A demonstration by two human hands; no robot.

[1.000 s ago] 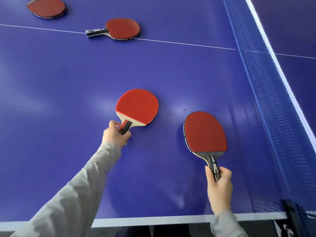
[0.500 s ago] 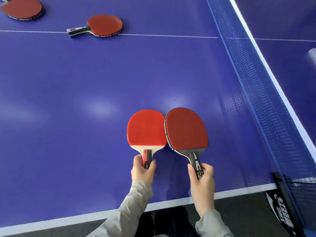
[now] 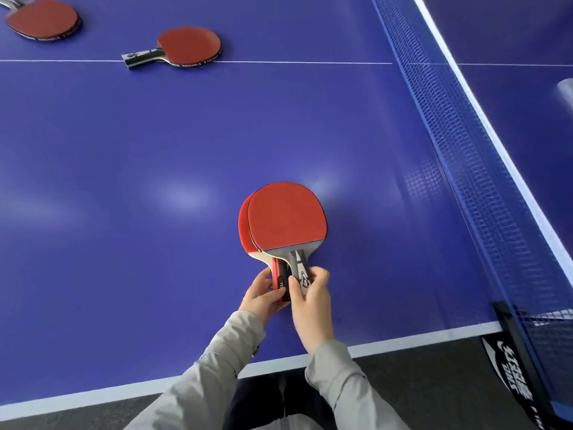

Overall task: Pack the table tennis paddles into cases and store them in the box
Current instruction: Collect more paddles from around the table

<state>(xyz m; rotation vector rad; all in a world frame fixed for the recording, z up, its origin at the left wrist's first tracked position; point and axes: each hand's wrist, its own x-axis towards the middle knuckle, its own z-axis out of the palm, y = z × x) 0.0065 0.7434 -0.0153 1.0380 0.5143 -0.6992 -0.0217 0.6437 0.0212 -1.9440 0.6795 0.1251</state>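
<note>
Two red paddles are stacked near the table's front edge. The top paddle (image 3: pixel 286 215) has a grey and black handle, which my right hand (image 3: pixel 310 301) grips. Beneath it, the lower paddle (image 3: pixel 244 234) shows only its left rim and a red and black handle, held by my left hand (image 3: pixel 262 297). Two more red paddles lie far away: one (image 3: pixel 189 45) on the white centre line, another (image 3: pixel 42 18) at the top left corner. No case or box is in view.
The blue table (image 3: pixel 155 181) has a white front edge (image 3: pixel 403 341). The blue net (image 3: pixel 483 169) runs along the right side, with its black clamp post (image 3: pixel 514 346) at the front right corner. Dark floor lies below the table edge.
My hands brought the two paddles together. They were side by side half a second ago; now the right-hand paddle lies on top of the left-hand one, closer to the front edge.
</note>
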